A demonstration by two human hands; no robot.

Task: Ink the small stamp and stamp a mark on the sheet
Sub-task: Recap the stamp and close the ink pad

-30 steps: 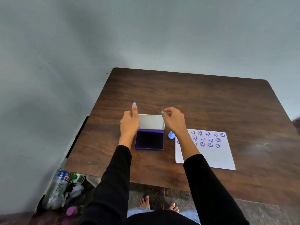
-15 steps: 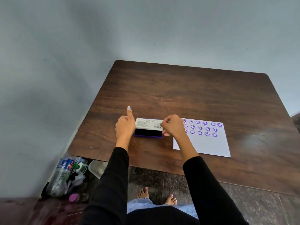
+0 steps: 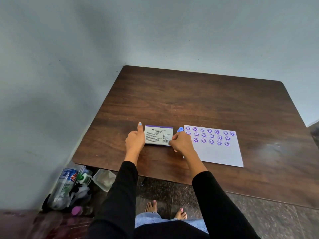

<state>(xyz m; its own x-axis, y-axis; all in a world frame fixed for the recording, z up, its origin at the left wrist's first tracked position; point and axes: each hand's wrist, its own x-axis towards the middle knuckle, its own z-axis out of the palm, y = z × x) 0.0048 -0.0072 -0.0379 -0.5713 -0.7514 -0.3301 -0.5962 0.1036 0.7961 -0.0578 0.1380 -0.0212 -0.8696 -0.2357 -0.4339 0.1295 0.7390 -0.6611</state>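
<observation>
The closed stamp pad [image 3: 158,134] at frame centre is flanked by the left hand [image 3: 135,140], thumb raised, and pinched at its corner by the right hand [image 3: 181,142], which half hides the blue stamp [image 3: 180,129].

My small blue plastic stamp [image 3: 180,129] is standing upright between my closed white-lidded rectangular ink pad [image 3: 158,134], lying at nine o'clock, and my white paper sheet [image 3: 219,152] of purple smiley marks, lying flat at three o'clock.

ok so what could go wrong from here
The stamp pad lid lies shut under both hands, so no inking is possible until it is reopened. The small blue stamp stands just beyond the right hand; a careless move could tip it. The sheet is unheld and could slide.
</observation>
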